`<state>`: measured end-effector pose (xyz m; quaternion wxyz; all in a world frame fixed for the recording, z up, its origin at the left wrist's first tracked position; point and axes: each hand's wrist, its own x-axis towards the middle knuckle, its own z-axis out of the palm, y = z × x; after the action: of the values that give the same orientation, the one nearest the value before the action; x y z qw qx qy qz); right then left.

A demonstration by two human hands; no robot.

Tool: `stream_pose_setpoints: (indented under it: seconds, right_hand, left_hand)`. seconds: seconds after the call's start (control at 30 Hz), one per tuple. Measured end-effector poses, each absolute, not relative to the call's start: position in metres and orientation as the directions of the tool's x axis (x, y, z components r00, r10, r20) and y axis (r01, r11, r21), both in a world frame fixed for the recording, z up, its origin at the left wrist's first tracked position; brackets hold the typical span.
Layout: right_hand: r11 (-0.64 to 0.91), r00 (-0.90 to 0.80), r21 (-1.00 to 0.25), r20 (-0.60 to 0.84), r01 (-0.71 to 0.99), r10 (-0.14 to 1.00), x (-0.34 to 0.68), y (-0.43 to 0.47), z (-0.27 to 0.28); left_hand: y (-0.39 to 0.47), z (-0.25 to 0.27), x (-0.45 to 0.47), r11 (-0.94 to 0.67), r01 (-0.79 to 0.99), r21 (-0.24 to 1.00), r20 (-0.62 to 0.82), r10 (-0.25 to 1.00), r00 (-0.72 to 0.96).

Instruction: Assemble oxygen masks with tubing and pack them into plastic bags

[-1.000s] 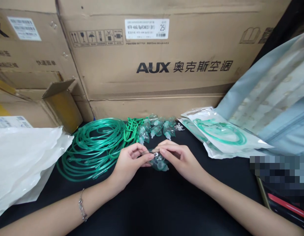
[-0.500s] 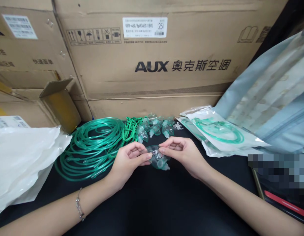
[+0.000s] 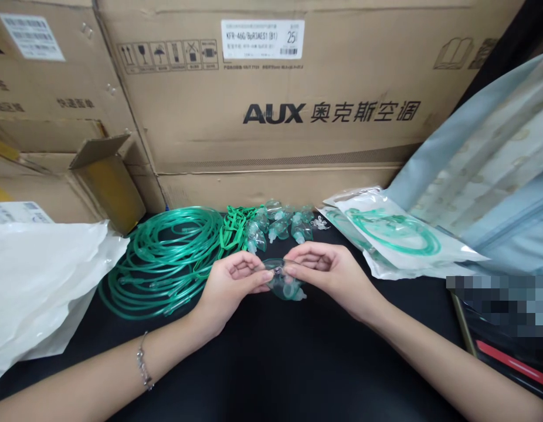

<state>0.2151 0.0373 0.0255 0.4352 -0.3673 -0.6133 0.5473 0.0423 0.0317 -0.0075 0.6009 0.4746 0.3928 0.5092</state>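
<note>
A clear green oxygen mask [image 3: 284, 287] is held between my two hands in the middle of the head view, its nozzle pointing to the lower right. My left hand [image 3: 236, 281] pinches the mask's left side with thumb and fingers. Closed on the upper right part is my right hand [image 3: 326, 269], its thumb near a small metal nose clip [image 3: 278, 270]. Fingers partly hide the clip, so I cannot tell how it is seated. Several more masks [image 3: 278, 225] lie just behind my hands, with a little heap of metal clips [image 3: 319, 223] to their right.
Coiled green tubing [image 3: 166, 258] and green elastic straps [image 3: 236, 228] lie on the left of the black table [image 3: 262, 369]. White pouches [image 3: 47, 281] sit at far left. Bagged tubing [image 3: 394, 231] rests at right, near a dark object with a red stripe [image 3: 513, 360]. Cardboard boxes [image 3: 271, 146] stand behind.
My right thumb has shifted slightly left over the mask, and the clip now shows less. The mask's nozzle has turned a little to the right. The whole view has shifted slightly.
</note>
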Motion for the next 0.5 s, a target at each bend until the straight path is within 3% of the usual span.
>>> stream_pose_setpoints:
  seconds: [0.5]
  right_hand:
    - [0.162, -0.355, -0.983, 0.120, 0.091, 0.927, 0.2144, 0.0353, 0.0198]
  left_hand:
    - [0.0280, -0.0054, 0.0434, 0.041, -0.246, 0.968, -0.002, 0.988, 0.157]
